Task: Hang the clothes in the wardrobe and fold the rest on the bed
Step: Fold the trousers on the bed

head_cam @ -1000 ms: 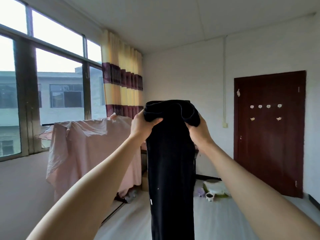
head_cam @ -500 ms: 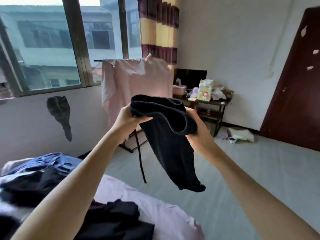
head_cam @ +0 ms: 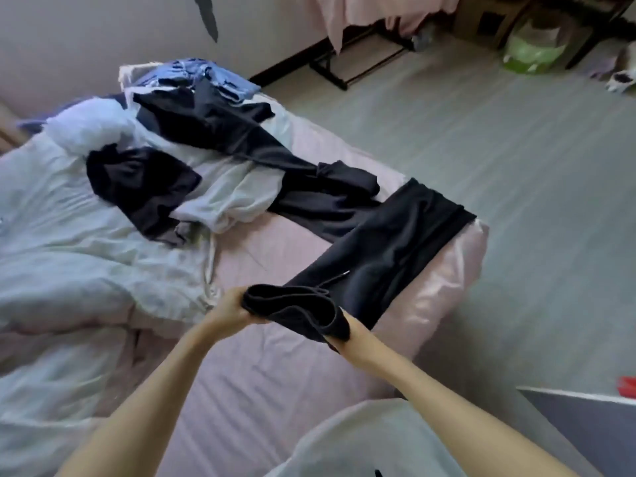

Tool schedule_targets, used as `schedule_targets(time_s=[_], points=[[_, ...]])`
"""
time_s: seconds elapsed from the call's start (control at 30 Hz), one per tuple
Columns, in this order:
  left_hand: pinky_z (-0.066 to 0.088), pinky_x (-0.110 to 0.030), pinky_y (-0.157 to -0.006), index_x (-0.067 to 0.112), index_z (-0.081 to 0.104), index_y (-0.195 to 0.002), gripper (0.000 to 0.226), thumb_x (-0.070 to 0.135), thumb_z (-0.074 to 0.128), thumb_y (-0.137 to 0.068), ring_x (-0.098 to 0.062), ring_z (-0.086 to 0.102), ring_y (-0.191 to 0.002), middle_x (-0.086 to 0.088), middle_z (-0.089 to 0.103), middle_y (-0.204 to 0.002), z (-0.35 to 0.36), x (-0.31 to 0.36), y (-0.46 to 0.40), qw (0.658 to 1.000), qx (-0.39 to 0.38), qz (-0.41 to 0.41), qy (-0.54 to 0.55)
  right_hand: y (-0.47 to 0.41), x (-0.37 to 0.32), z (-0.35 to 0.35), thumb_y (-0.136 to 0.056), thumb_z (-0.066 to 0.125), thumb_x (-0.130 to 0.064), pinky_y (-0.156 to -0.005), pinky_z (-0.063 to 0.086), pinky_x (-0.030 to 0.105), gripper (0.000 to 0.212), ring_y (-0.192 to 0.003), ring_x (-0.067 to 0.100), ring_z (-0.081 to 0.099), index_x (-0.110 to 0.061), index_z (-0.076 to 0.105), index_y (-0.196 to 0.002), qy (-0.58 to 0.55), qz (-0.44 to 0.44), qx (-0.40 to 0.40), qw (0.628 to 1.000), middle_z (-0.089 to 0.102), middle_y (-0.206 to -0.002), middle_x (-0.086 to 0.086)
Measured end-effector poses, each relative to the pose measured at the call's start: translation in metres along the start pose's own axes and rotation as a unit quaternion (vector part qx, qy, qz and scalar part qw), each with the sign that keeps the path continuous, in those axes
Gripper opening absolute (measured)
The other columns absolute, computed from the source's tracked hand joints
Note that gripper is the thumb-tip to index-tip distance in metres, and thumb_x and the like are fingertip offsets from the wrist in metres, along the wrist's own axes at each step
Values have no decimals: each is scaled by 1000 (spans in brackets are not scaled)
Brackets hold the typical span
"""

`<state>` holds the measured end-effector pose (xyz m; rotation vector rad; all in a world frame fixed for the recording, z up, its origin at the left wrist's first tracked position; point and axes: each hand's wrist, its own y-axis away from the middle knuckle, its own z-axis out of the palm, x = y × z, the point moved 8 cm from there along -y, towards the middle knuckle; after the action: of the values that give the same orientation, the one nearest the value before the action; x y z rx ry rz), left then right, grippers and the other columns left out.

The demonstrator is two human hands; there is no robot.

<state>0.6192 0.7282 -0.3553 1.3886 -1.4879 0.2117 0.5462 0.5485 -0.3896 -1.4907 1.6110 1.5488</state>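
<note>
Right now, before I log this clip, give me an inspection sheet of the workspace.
Surface: bed, pink sheet, pale duvet bunched on its left side.
Job's things: black trousers laid across the bed corner, waistband raised.
Clutter: dark garments, white garment, blue clothes.
Grips: left hand and right hand both hold the waistband.
Cables: nothing seen.
Surroundings: drying rack draped in pink cloth, grey floor.

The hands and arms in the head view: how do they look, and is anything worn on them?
Both arms are bare, with no sleeves in view. The left hand and the right hand show no gloves, and no watch or bracelet is visible at either wrist.
</note>
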Motion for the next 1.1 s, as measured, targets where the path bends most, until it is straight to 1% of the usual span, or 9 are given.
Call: schedule_targets(time_s=[0.17,0.27,0.43,0.53,0.63,0.73,0.87,0.97,1.1], points=[[51,-39,-60,15,68,-89,24,-3,62,-74,-25,62,-62,3,61,-62,32,-88,6,992,-26,-78,-97,8,74,73,-83,67,-27,-92,44,34,41,-107,16,55,-20,47,-118,4,95,-67,993,59,-112,-5],[53,-38,-70,19,67,-91,22,5,72,-74,-28,68,-79,0,65,-79,48,-109,-12,989,-56,-94,-101,3,98,81,-80,71,-20,-93,44,33,45,-107,14,55,-19,48,-118,-28,125,-47,991,60,-112,-5],[46,-8,-68,21,66,-102,34,4,73,-73,-8,61,-84,7,68,-87,62,-107,-69,994,-55,-86,-38,-22,118,42,-90,57,-8,-75,42,4,33,-84,-14,54,-38,49,-102,-123,137,72,980,59,-96,-17],[46,-19,-71,31,58,-101,34,11,67,-75,-12,61,-88,7,66,-91,75,-83,-122,997,-50,-50,-39,-41,135,10,-92,55,-25,-75,38,-2,24,-94,-17,51,-42,49,-108,-159,162,144,963,53,-100,-32],[42,-30,-86,23,48,-126,48,20,63,-80,-21,53,-109,-2,58,-118,94,-58,-167,995,4,6,-99,-57,156,-20,-92,55,-32,-86,39,10,34,-114,6,53,-22,50,-124,-174,197,216,940,58,-110,-16],[29,-42,-109,21,23,-147,73,32,59,-84,-25,33,-132,-7,36,-144,121,-55,-192,980,24,13,-195,-70,172,-45,-90,59,-33,-104,31,24,71,-135,19,35,-18,20,-147,-133,248,260,924,37,-146,1],[16,-46,-114,23,13,-150,80,38,58,-85,-27,14,-142,-8,17,-155,139,-82,-193,967,61,-11,-245,-73,155,-71,-89,57,-22,-111,29,47,71,-136,29,30,-14,18,-148,174,160,320,917,30,-148,12],[15,-49,-115,27,7,-150,85,41,60,-84,-29,9,-144,-11,10,-157,143,-109,-189,967,55,-39,-246,-83,126,-18,-83,58,-28,-107,28,60,55,-134,32,38,-14,48,-135,432,-78,194,877,45,-141,13],[30,-46,-108,18,14,-149,89,42,66,-81,-31,26,-137,-9,25,-152,136,-149,-188,975,40,-126,-180,-75,193,24,-90,51,-34,-111,5,59,61,-144,34,6,-23,28,-146,576,9,-95,812,11,-157,9]])
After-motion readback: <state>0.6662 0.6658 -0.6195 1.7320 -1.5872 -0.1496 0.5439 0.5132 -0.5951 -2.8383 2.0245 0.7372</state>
